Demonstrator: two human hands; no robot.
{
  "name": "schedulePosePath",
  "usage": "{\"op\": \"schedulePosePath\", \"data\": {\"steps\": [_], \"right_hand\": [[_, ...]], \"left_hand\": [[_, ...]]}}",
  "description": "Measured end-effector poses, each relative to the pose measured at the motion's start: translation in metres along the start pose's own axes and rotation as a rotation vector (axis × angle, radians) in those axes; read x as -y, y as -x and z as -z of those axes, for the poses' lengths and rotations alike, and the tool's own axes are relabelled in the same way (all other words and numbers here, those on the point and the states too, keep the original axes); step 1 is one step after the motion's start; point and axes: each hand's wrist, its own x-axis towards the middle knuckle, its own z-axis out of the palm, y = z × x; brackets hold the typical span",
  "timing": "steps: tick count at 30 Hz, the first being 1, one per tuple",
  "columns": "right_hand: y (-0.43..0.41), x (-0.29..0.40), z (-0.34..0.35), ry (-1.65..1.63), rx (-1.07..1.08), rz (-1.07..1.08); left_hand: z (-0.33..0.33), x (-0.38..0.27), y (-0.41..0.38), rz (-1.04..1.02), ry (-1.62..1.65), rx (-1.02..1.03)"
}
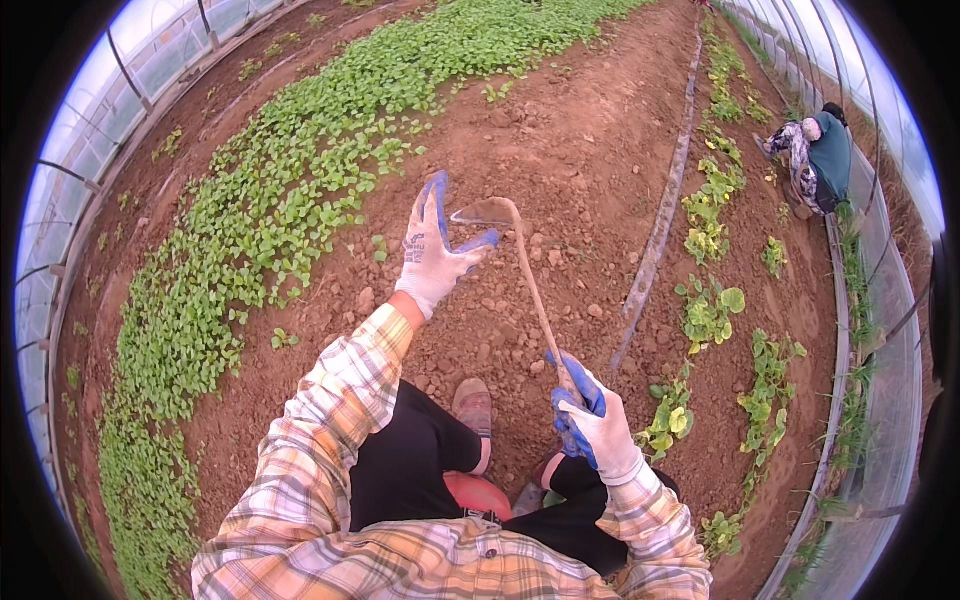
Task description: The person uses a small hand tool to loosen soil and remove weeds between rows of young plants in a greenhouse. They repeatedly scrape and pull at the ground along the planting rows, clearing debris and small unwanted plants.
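My right hand (592, 420), in a white and blue coated glove, is closed around the handle of a hand hoe (531, 281). The tool points away from me, and its curved metal blade (484, 212) turns left at the far end. Close to the left of that blade is my left hand (435, 251), gloved the same way, with fingers and thumb spread and nothing between them. A narrow gap shows between its fingers and the blade. Loose reddish soil (480, 322) with clods lies beneath both hands.
A dense bed of green seedlings (247, 225) runs along the left. A drip hose (660, 217) crosses the soil at right, beside yellowing leafy plants (709, 311). Another person (825, 161) crouches at the far right near the plastic greenhouse wall (885, 420). My shoe (472, 405) rests on the soil.
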Motion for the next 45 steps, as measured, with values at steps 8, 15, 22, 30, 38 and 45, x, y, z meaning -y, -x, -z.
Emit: {"op": "schedulePosePath", "data": {"steps": [8, 15, 22, 30, 38, 45], "right_hand": [[-0.010, -0.041, 0.012, 0.615, -0.092, 0.557], [-0.008, -0.041, 0.008, 0.923, -0.188, 0.505], [-0.004, -0.040, 0.005, 1.020, -0.207, 0.525], [-0.007, -0.043, 0.016, 0.932, -0.197, 0.481], [-0.008, -0.035, 0.016, 0.651, -0.159, 0.351], [-0.008, -0.050, 0.023, 0.879, -0.223, 0.396]], "left_hand": [[0.009, -0.007, -0.004, -0.059, -0.397, 0.233], [0.008, -0.016, -0.006, -0.002, -0.517, 0.332], [-0.001, -0.012, -0.004, -0.097, -0.571, 0.289], [-0.003, -0.011, -0.004, 0.041, -0.550, 0.418], [0.006, 0.039, 0.001, 0.123, -0.110, 0.239], [-0.004, -0.021, -0.002, 0.071, -0.489, 0.548]]}}
